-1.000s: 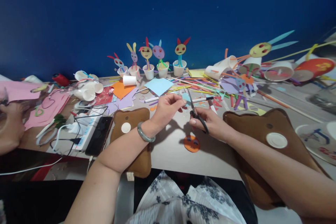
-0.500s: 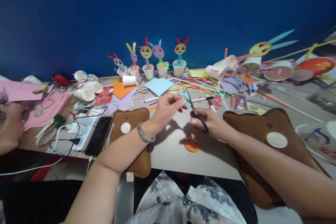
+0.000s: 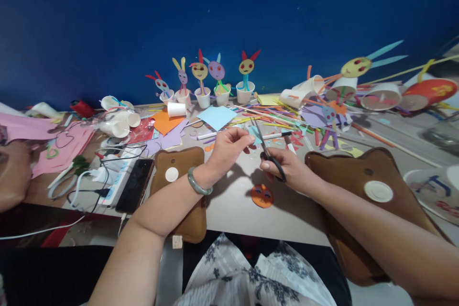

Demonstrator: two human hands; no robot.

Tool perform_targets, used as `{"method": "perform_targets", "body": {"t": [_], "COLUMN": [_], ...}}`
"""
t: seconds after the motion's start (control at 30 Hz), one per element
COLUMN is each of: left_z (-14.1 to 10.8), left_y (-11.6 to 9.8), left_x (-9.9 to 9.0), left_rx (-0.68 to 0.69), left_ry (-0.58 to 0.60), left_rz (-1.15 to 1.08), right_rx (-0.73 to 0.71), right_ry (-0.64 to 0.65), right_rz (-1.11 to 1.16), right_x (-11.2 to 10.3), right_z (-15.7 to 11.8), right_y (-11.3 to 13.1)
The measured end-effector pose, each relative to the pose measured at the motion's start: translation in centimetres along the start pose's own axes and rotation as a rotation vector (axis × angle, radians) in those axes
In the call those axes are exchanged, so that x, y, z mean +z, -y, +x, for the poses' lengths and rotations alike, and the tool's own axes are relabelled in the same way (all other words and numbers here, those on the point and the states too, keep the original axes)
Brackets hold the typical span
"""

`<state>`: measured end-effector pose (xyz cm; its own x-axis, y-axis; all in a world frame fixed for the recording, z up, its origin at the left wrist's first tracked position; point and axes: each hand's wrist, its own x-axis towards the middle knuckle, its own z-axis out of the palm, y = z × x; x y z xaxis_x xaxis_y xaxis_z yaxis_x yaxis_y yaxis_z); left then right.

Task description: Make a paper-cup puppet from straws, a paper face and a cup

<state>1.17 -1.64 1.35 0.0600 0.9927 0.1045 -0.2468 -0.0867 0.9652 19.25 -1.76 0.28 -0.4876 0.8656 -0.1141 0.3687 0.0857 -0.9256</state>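
Pinched in my left hand (image 3: 232,144) is a small piece of light blue paper (image 3: 255,135). My right hand (image 3: 283,165) is closed around the black handles of a pair of scissors (image 3: 264,146). The scissors' blades point up and away from me, slightly apart, close beside the blue paper. Below my hands, an orange paper disc (image 3: 262,196) with drawn eyes lies flat on the grey table (image 3: 233,210).
Paper-faced puppets in white cups (image 3: 245,92) line the blue wall. Coloured sticks (image 3: 272,112) and paper scraps lie beyond my hands. Brown cushions (image 3: 179,210) flank me. At left are a phone (image 3: 135,186), a power strip (image 3: 120,177) and another person's arm (image 3: 14,177).
My hands, the paper and the scissors stay almost in place; the blades look slightly farther apart. At far left, the other person's arm and pink paper have shifted.
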Motion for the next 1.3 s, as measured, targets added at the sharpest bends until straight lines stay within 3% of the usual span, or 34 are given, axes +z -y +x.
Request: {"method": "perform_targets", "body": {"t": [1.3], "left_z": [-0.04], "left_y": [-0.02], "left_x": [-0.12], "left_rx": [0.028], "left_ry": [0.007], "left_rz": [-0.006], "right_rx": [-0.032], "right_ry": [-0.078], "right_rz": [-0.049], "right_x": [0.11], "right_z": [-0.07], "right_y": [-0.34]}}
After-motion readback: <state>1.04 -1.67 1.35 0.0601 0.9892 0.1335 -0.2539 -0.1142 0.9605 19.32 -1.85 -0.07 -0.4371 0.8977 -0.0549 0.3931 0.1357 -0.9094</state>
